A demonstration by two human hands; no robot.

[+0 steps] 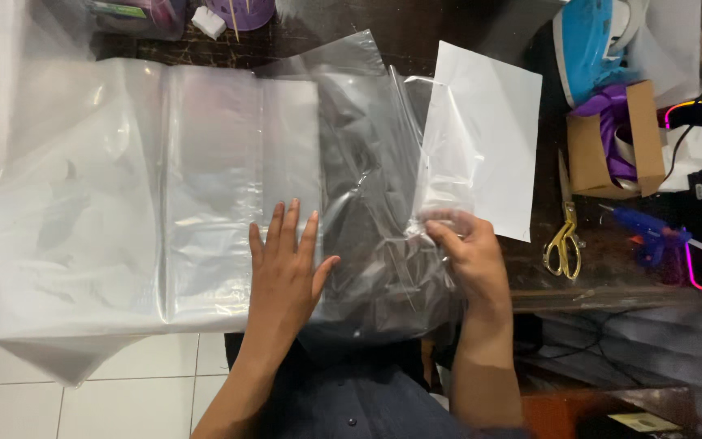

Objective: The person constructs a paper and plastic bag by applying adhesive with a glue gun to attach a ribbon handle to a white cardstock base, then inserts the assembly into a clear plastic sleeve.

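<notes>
Head view, the only one I have. My left hand (286, 264) lies flat and fully open, fingers spread, palm down on the clear plastic sheet (148, 187); it grips nothing, just presses. My right hand (469, 252) is mostly closed, fingertips pinched on a crinkled edge of the same plastic near its right side. The sheet is big and glossy, folded in panels; it covers most of the dark table (416, 32) and hangs over the near and left edges above the white tiled floor (123, 390).

Just right of the plastic, partly under its edge, lies a blank white paper sheet (489, 138), rectangular and slightly tilted. Further right sits an open brown cardboard box (591, 154) with purple ribbon (611, 122) spilling out. Behind it is a blue iron (591, 49). Gold-handled scissors (564, 240) lie in front of the box, a blue glue gun (647, 232) beside them. At the top edge I see a purple container (241, 12), cut off by the frame.
</notes>
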